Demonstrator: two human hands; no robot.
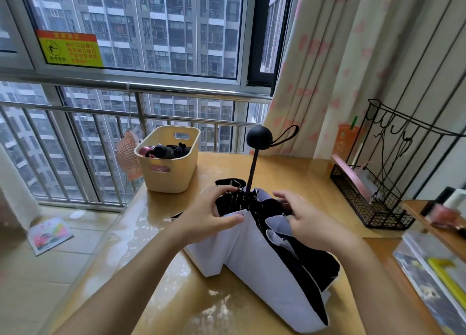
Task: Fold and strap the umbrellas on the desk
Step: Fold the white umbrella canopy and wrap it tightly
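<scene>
A collapsed umbrella, pale lavender outside and black inside, lies on the wooden desk with its shaft pointing up and away. Its round black handle with a wrist loop stands above the canopy. My left hand grips the canopy's folds near the rib tips, thumb on the lavender fabric. On the right side of the canopy, my right hand pinches the folds with its fingers curled into the black lining. A yellow basket at the desk's far left corner holds folded umbrellas, one black.
A black wire rack stands on the right of the desk against a curtain. Books and a yellow object lie at the right edge. A pink fan hangs beside the basket. Window railing runs behind; a booklet lies on the floor.
</scene>
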